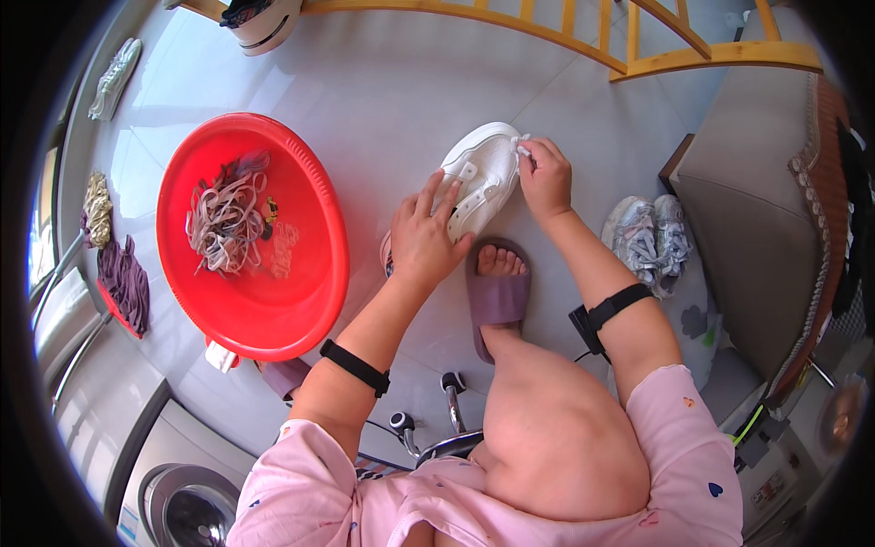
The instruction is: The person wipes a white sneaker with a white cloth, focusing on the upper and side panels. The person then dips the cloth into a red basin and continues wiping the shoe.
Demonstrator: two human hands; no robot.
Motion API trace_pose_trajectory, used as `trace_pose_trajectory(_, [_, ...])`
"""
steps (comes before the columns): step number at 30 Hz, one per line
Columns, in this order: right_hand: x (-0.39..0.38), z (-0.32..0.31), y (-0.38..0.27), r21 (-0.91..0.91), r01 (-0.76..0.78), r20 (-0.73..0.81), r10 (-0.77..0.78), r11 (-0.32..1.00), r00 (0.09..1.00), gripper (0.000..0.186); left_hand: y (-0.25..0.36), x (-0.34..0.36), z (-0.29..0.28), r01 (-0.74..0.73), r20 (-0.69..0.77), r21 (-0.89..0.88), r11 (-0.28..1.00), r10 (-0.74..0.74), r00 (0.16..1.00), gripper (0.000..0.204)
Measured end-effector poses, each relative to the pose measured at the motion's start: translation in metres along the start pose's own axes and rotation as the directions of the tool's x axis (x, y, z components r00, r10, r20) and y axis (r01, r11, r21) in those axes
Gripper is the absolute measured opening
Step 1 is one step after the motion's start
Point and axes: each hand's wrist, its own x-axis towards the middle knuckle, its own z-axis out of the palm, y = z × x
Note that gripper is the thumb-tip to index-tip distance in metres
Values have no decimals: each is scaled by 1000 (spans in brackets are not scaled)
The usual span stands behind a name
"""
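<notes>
On the grey tiled floor area ahead of the slippered foot point(498, 301), between the two hands, is a white shoe point(483, 196). Its upper is plain white, pierced by eyelets along the opening; the lower end is hidden by the left hand point(428, 232). That hand lies across it, fingers spread apart. The right hand point(545, 173) has thumb and forefinger pinched together on a small white piece point(520, 146) at the shoe's far edge; lace or cloth, cannot tell. Left of these stands a red basin point(219, 310), containing tangled pale laces point(228, 219) and a small yellow-and-black item point(270, 211).
</notes>
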Motion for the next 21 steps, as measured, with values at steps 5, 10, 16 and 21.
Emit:
trace_pose_trajectory(5, [5,4,2,-37,-52,20,53,998,998,14,0,1,-1,-1,19,20,1000,1,1000,73])
trace_pose_trajectory(10, [4,-2,1,21,-208,63,206,978,976,15,0,0,0,3,19,21,1000,-3,1000,73])
trace_pose_trajectory(16, [30,26,-20,-49,136,103,-130,990,986,16,-2,1,1,-16,-22,-35,999,16,1000,71])
trace_pose_trajectory(21, [24,43,-39,-13,383,485,-329,924,810,15,-2,1,1,-11,-23,-67,998,10,1000,71])
